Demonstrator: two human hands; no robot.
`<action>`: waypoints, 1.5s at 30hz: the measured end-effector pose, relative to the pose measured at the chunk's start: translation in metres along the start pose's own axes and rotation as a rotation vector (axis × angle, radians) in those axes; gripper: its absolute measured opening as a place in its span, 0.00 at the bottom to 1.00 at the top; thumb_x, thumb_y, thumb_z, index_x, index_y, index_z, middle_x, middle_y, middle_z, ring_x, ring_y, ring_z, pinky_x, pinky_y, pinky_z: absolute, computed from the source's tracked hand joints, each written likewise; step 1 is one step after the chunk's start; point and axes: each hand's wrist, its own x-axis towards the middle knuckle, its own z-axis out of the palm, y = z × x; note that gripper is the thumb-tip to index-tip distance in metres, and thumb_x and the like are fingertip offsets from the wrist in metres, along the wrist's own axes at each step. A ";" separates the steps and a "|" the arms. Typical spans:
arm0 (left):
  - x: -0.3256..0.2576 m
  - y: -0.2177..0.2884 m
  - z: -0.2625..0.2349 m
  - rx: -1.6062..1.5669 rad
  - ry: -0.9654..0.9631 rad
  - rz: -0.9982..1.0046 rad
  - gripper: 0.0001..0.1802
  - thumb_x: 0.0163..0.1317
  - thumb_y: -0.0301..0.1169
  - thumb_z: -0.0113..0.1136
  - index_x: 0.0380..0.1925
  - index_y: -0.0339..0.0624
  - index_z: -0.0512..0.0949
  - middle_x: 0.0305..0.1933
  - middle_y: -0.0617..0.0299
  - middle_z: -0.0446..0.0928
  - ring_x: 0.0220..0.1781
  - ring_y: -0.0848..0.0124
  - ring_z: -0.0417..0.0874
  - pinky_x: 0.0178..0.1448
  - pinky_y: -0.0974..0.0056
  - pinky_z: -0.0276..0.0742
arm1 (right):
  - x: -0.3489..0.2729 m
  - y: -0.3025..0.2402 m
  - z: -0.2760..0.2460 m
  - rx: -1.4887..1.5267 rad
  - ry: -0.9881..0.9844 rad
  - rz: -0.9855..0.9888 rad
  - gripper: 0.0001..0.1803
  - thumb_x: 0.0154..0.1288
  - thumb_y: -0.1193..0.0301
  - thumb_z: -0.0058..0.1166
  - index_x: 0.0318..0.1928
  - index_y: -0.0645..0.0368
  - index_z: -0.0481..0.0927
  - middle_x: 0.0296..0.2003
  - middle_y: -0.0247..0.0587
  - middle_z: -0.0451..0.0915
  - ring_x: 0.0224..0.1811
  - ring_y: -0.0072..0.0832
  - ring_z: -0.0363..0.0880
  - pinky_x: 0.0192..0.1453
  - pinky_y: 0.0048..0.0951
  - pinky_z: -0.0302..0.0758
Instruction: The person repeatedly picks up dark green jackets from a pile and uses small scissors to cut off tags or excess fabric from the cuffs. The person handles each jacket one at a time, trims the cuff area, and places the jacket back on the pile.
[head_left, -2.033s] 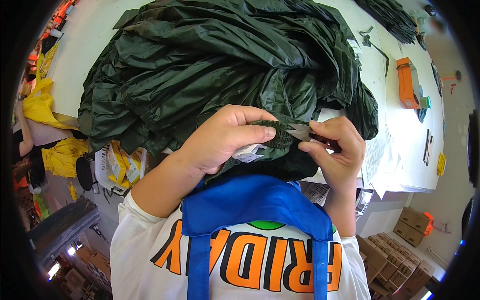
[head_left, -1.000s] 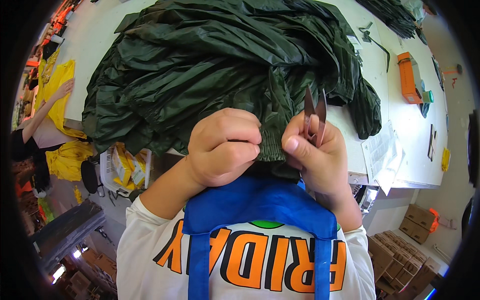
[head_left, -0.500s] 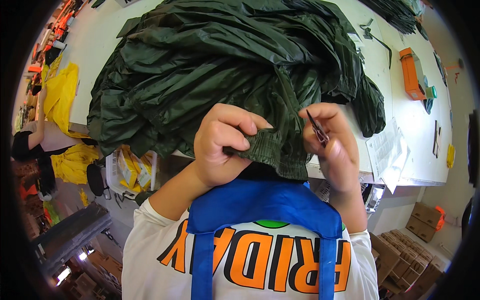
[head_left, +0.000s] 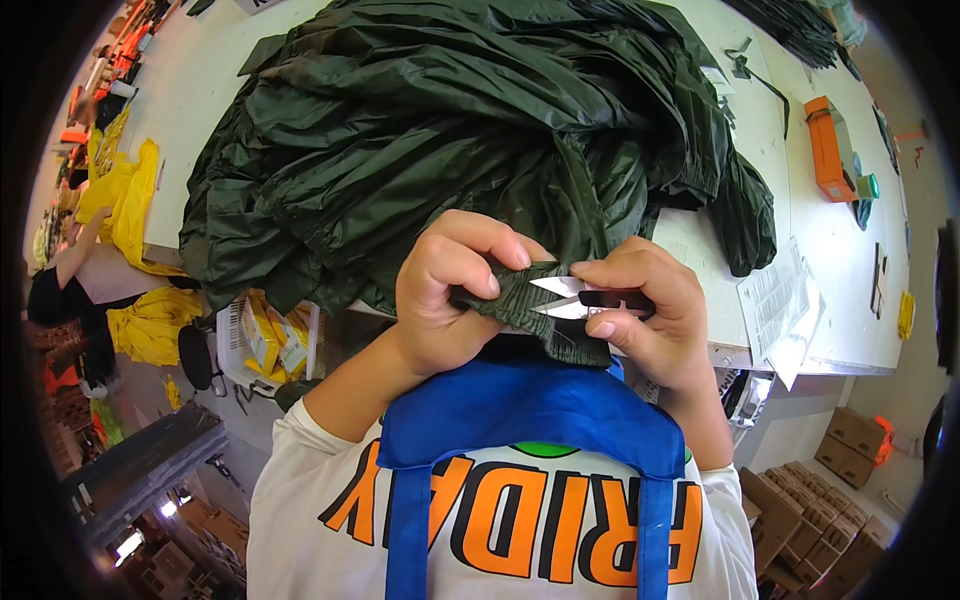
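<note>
A heap of dark green, shiny garments [head_left: 400,130] spreads over the white table before me. My left hand [head_left: 450,290] pinches the gathered elastic edge [head_left: 515,300] of one garment, holding it near my chest. In my right hand [head_left: 655,310] are small thread snips [head_left: 615,300], gripped between thumb and fingers. Their two silver blades stand apart, tips pointing left against the gathered edge. Whether a thread lies between the blades is too small to tell.
An orange box [head_left: 826,150] and a printed sheet [head_left: 780,300] in clear plastic lie on the table's right. A white basket [head_left: 235,350] with yellow packets stands left, below table height. Farther left, another person's arm [head_left: 78,250] is by yellow fabric [head_left: 130,205]. Cardboard boxes [head_left: 800,520] are stacked lower right.
My right hand has moved left to the gathered edge and turned the snips, so their blades now point left at the fabric. My left hand keeps its pinch.
</note>
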 end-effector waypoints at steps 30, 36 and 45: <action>0.002 -0.001 -0.006 0.067 -0.014 0.034 0.24 0.44 0.17 0.68 0.32 0.46 0.61 0.39 0.55 0.67 0.35 0.57 0.81 0.38 0.61 0.82 | -0.002 0.005 0.000 0.146 -0.005 0.085 0.16 0.50 0.68 0.67 0.37 0.63 0.81 0.26 0.34 0.75 0.25 0.18 0.71 0.29 0.18 0.66; 0.002 0.000 -0.005 0.045 0.032 0.053 0.21 0.45 0.16 0.67 0.30 0.44 0.63 0.39 0.54 0.69 0.37 0.58 0.82 0.39 0.62 0.81 | -0.004 0.001 -0.002 0.171 0.006 0.119 0.18 0.49 0.66 0.67 0.38 0.64 0.80 0.25 0.33 0.74 0.25 0.17 0.70 0.29 0.18 0.66; 0.006 0.003 -0.009 0.005 -0.030 -0.032 0.20 0.47 0.19 0.67 0.31 0.45 0.63 0.39 0.55 0.68 0.37 0.59 0.80 0.41 0.62 0.81 | -0.003 0.003 -0.003 0.171 0.022 0.101 0.15 0.51 0.68 0.66 0.37 0.64 0.81 0.25 0.32 0.74 0.26 0.16 0.70 0.30 0.17 0.66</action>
